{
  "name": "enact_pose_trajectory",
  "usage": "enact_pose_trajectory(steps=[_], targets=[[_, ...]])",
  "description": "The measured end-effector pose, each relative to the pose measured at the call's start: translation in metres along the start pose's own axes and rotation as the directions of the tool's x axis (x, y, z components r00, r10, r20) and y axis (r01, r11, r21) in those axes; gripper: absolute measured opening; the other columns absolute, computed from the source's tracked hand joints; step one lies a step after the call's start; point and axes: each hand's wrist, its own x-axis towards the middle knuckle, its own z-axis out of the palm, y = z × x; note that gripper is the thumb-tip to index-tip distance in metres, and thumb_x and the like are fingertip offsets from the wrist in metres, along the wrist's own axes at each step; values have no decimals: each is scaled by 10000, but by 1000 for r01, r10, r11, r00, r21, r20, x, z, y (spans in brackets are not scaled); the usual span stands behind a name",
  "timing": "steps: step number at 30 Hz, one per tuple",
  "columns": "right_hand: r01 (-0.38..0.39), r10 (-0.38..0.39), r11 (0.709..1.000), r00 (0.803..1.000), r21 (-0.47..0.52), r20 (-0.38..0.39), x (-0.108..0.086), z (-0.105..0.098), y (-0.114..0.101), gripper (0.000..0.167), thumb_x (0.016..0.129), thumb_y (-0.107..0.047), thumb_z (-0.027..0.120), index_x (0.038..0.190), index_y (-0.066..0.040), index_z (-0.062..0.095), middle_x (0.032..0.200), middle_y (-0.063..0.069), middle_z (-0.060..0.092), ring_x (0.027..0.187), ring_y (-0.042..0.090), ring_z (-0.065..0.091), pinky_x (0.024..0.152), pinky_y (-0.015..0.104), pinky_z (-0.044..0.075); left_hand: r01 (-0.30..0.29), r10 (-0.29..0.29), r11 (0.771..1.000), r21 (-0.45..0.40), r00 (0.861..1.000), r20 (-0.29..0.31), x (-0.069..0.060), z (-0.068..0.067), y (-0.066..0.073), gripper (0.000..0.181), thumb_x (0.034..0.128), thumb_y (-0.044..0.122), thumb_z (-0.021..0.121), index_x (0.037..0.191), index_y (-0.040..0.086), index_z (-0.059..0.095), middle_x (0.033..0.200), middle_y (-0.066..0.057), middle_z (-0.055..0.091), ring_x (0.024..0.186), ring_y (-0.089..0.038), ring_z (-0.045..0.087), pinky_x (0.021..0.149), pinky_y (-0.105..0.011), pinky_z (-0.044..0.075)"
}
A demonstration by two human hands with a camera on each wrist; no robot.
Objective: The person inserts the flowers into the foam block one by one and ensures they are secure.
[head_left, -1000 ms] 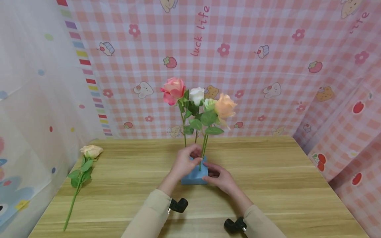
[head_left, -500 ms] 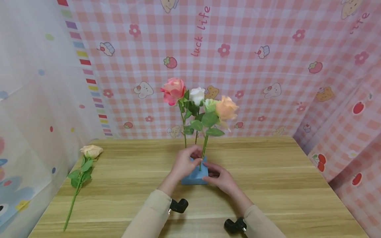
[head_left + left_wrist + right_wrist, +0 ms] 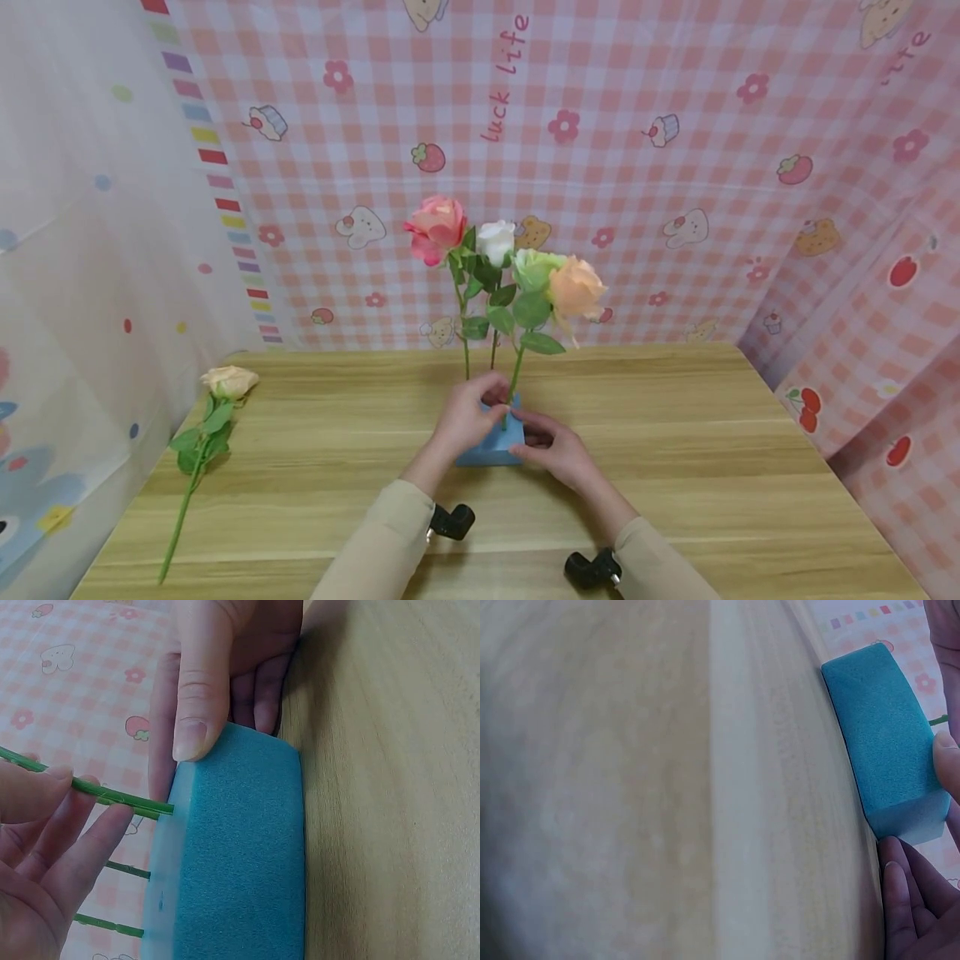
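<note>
A blue foam block (image 3: pixel 491 454) sits on the table with several artificial roses upright in it. At the back stand a pink rose (image 3: pixel 437 229) and a white rose (image 3: pixel 497 242). A peach rose (image 3: pixel 576 287) leans to the right beside a pale green rose (image 3: pixel 536 268). My left hand (image 3: pixel 472 417) pinches the peach rose's green stem (image 3: pixel 124 799) between thumb and fingers, just above the block; a second stem runs close beside it. My right hand (image 3: pixel 557 450) grips the block's right end, its thumb (image 3: pixel 199 712) on the upper edge and fingers at the side.
Another rose, cream-coloured (image 3: pixel 230 382), lies on the wooden table (image 3: pixel 315 483) at the left. Black wrist-camera mounts (image 3: pixel 452 521) stick out from both sleeves. A pink checked curtain (image 3: pixel 637 183) hangs behind the table.
The peach rose's head has tipped down and to the right, and the green rose shows more. My left hand has shifted slightly down; the right hand keeps its place on the block.
</note>
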Motion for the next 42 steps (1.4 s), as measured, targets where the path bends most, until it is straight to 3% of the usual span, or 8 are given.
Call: enact_pose_trajectory(steps=[13,21,34,42], targets=[[5,-5,1000,1000,-11,5,0,-1,1,534,889,-183,766,1381,-88,584,1274,194,614,1088,305,627,901,401,531,-22,22,1000,8,1000,1,0,1,-3,208,829,-69,735,962,70,656,867,-36,683,825,-190,663,763,-332,562],[10,-9,1000,1000,-8,8,0,0,2,535,888,-181,766,1381,-81,582,1274,199,614,1087,309,629,896,404,534,-7,7,1000,11,1000,0,-2,1,-3,190,837,-50,735,965,70,661,865,-36,690,833,-197,661,773,-349,558],[12,-12,1000,1000,-19,1,0,1,2,536,879,-171,775,1372,-75,589,1256,189,625,1070,297,633,887,384,536,12,-12,999,-31,1000,-6,-6,3,-7,166,866,-39,716,1006,40,675,904,-60,695,854,-203,666,800,-338,553],[6,-6,1000,1000,-29,-2,1,0,2,538,879,-176,775,1373,-77,587,1242,173,636,1062,281,634,890,382,531,19,-19,997,-72,1000,-4,-11,4,-13,248,874,-41,705,1110,21,662,967,-72,696,894,-218,672,831,-353,551]])
